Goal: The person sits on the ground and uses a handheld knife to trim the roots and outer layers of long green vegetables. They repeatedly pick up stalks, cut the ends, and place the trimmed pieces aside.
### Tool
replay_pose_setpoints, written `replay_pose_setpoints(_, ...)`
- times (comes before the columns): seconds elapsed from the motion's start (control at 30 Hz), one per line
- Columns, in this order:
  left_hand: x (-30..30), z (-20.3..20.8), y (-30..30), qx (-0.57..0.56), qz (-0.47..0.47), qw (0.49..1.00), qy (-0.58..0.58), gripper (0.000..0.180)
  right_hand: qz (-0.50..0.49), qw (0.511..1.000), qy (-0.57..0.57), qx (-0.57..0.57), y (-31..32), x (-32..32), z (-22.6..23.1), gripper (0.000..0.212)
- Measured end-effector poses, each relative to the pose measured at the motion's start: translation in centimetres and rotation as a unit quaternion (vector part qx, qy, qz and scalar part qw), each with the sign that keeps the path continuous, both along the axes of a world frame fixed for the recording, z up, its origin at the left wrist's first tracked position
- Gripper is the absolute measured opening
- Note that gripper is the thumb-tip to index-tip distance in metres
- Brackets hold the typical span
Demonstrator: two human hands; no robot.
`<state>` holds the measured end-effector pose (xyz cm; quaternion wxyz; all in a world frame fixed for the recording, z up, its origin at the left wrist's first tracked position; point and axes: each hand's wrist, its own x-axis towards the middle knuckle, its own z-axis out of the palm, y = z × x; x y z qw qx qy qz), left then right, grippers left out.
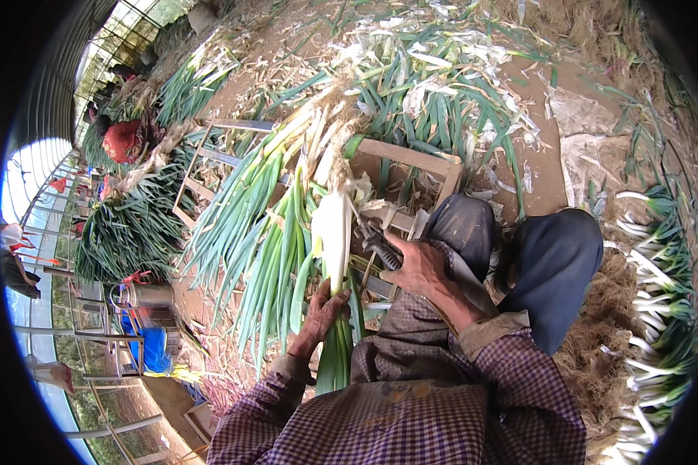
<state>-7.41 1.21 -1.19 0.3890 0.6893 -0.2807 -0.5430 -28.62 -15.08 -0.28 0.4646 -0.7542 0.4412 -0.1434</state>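
Observation:
My left hand [320, 316] is closed round a thick green onion [335, 240], where its white shaft turns into green leaves. The shaft points away from me, and the leaves hang toward my lap. In my right hand [420, 270] is a dark hand tool [380, 246] with a ridged grip; its tip comes close to the root end of the onion, and I cannot make out its exact kind. Just left of the held onion lies a heap of untrimmed green onions [244, 213], their dry, tangled roots [340, 128] at the far end.
A wooden frame [407, 155] stands ahead of my knees. Beyond it lie stripped leaves [434, 101]. Along the right, a row of white-stemmed onions [651, 287] lies beside loose roots [609, 325]. At left are another onion heap [124, 236] and a metal canister [146, 296].

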Motion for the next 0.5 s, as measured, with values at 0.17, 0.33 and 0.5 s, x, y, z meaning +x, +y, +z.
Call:
replay_pose_setpoints(0.17,0.0,1.6,-1.0,-0.005,-0.014,1.000,0.028,0.033,0.011,0.999,-0.027,0.013,0.3,-0.6,0.1,0.086)
replay_pose_setpoints(0.33,-0.1,2.2,-1.9,0.005,-0.033,0.998,0.055,0.062,-0.050,0.997,-0.058,0.023,0.7,-1.3,0.4,0.082)
replay_pose_setpoints(0.5,-0.4,5.1,-6.8,-0.010,-0.074,0.997,0.024,0.075,-0.128,0.987,-0.091,0.035,0.8,-2.4,-0.3,0.081)
